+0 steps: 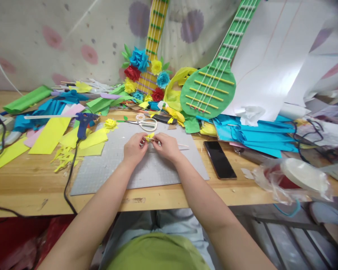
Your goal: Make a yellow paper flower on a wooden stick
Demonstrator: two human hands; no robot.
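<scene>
Over the grey cutting mat, my hands meet with their fingers closed. My left hand pinches a small piece of yellow paper. Close beside it, my right hand grips a thin pale stick that pokes out to the right and reaches the yellow paper on the other side. Fingers hide part of the paper. Just beyond the hands lie white-handled scissors and a black and yellow cutter. A finished yellow paper rose sits at the mat's upper left.
A blue glue gun with its black cord lies left among yellow paper strips. A phone rests right of the mat. Behind stand a green paper instrument and a yellow one with paper flowers. Blue paper is stacked right.
</scene>
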